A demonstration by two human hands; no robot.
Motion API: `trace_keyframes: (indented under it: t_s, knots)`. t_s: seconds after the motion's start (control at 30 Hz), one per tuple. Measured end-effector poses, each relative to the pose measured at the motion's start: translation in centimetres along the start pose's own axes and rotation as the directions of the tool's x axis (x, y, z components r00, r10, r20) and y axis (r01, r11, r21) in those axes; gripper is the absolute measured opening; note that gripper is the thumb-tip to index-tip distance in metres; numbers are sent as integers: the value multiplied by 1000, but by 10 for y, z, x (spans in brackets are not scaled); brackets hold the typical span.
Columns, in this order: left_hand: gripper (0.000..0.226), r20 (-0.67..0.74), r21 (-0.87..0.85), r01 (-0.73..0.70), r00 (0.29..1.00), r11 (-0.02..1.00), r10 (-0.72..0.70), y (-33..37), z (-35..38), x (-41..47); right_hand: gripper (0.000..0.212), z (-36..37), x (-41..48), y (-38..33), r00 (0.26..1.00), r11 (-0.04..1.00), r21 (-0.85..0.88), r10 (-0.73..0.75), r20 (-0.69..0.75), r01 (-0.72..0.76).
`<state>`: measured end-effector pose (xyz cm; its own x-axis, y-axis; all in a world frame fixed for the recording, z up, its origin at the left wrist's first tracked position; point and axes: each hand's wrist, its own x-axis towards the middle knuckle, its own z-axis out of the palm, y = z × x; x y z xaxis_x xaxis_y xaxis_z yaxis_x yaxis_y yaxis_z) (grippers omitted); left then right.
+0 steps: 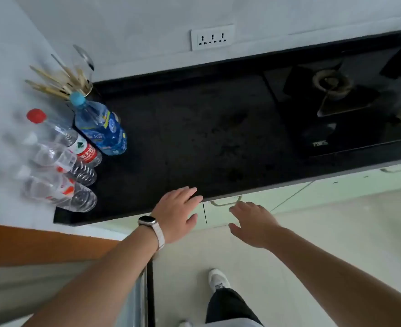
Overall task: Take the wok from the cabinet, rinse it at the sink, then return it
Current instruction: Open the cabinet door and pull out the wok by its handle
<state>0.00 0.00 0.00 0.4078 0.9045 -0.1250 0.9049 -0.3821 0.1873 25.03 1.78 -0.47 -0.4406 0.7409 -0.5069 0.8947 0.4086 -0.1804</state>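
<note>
No wok and no sink are in view. The pale green cabinet door (220, 215) under the black countertop (194, 142) is closed, with a curved metal handle (225, 202) near its top. My right hand (253, 223) hovers open just below that handle, fingers spread, touching nothing that I can see. My left hand (178, 211), with a watch on its wrist, rests open with its fingertips on the countertop's front edge, left of the handle.
Several plastic water bottles (76, 159) stand at the countertop's left end, with a holder of chopsticks (76, 81) behind them. A gas hob (336, 95) is set into the counter at right. A wall socket (212, 37) is above. My shoe (218, 279) is on the pale floor.
</note>
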Motion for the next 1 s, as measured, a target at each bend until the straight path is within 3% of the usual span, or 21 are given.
trace_keyframes:
  t_s: [0.23,0.5,0.7,0.87,0.93,1.0]
  knots:
    - [53,-126,155,-209,965,965,229,-13,50,32,56,44,38,-15,991,998,-57,7,-135,-15]
    - [56,-276,317,-308,875,897,398,-35,86,60,43,103,89,3,916,999,-42,8,-402,-27]
    - [55,-365,412,-351,782,841,505,-41,97,66,28,142,121,20,630,996,-77,-93,-771,52]
    - [56,-446,483,-337,699,808,559,-49,109,70,22,174,146,24,297,995,-88,-98,-950,45]
    - [55,-451,496,-348,680,796,578,-51,111,72,21,179,152,24,224,995,-84,-95,-970,57]
    - [55,-460,509,-355,658,784,596,-51,112,73,22,180,153,21,211,995,-75,-86,-974,58]
